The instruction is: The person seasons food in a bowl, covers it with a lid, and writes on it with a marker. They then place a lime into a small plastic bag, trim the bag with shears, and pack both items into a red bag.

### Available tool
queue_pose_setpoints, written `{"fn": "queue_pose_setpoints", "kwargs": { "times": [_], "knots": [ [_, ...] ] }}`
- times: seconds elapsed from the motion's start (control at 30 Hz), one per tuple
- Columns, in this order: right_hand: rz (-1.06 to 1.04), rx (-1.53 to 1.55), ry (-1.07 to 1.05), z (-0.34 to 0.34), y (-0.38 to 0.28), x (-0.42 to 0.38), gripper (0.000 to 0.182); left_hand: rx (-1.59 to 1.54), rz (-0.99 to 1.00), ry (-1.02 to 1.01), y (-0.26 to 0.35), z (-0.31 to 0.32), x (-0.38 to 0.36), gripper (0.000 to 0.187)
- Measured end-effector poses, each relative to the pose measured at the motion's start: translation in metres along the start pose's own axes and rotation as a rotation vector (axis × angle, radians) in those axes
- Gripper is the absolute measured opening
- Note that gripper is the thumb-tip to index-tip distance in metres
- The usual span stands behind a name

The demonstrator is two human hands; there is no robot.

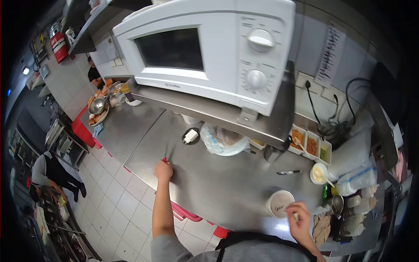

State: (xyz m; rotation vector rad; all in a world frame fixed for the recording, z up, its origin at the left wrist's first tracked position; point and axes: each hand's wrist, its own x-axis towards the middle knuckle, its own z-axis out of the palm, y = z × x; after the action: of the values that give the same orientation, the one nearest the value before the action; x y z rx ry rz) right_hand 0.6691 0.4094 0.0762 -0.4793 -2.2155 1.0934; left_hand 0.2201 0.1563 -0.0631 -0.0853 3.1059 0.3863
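A white microwave (pixel 209 48) sits on a steel shelf (pixel 227 114) above the steel desk (pixel 218 179), with a paper list (pixel 330 54) stuck on the tiled wall beside it and black cables (pixel 323 115) plugged in below. Under the shelf lie a clear plastic bag (pixel 221 140) and a small dark dish (pixel 190 136), while three white tubs of toppings (pixel 310 146), a black marker (pixel 288 172) and a small cup of sauce (pixel 319 173) stand further right, near bagged stacks of cups (pixel 355 168). At the far left end a metal bowl (pixel 97 105) rests on a plate of food, a red fire extinguisher (pixel 59 43) hangs on the wall, and another person (pixel 50 172) bends over on the tiled floor (pixel 118 196).
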Motion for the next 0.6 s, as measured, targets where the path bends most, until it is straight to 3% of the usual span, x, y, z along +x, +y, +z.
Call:
{"fn": "queue_pose_setpoints", "kwargs": {
  "times": [0.07, 0.13, 0.2, 0.27, 0.37, 0.4, 0.47, 0.57, 0.6],
  "knots": [
    [-0.021, 0.095, -0.176, 0.006, 0.010, -0.009, 0.010, -0.776, -0.068, -0.302, -0.022, 0.008, -0.031, 0.034],
    [0.019, 0.220, -0.320, 0.010, 0.018, -0.021, 0.010, -1.271, 0.039, -0.351, -0.003, -0.038, -0.126, 0.036],
    [0.022, 0.264, -0.367, 0.010, 0.019, -0.034, 0.010, -1.276, 0.247, -0.430, 0.024, -0.071, -0.211, 0.040],
    [-0.056, 0.249, -0.307, 0.004, 0.013, -0.041, 0.013, -1.298, 0.328, -0.567, 0.071, -0.092, -0.296, 0.042],
    [-0.093, 0.204, -0.199, -0.023, 0.012, -0.055, 0.023, -1.104, 0.641, -0.898, 0.115, -0.091, -0.385, 0.039],
    [-0.097, 0.198, -0.171, -0.034, 0.015, -0.063, 0.026, -1.094, 0.708, -0.913, 0.131, -0.086, -0.411, 0.038],
    [0.033, 0.119, -0.110, -0.062, 0.029, -0.085, 0.031, -1.051, 0.887, -0.863, 0.155, -0.073, -0.454, 0.040],
    [0.212, 0.025, -0.061, -0.100, 0.057, -0.123, 0.045, -1.125, 0.876, -1.016, 0.174, -0.019, -0.508, 0.042],
    [0.292, 0.024, -0.041, -0.111, 0.063, -0.136, 0.047, -1.016, 0.945, -1.005, 0.180, -0.016, -0.523, 0.043]
  ]
}}
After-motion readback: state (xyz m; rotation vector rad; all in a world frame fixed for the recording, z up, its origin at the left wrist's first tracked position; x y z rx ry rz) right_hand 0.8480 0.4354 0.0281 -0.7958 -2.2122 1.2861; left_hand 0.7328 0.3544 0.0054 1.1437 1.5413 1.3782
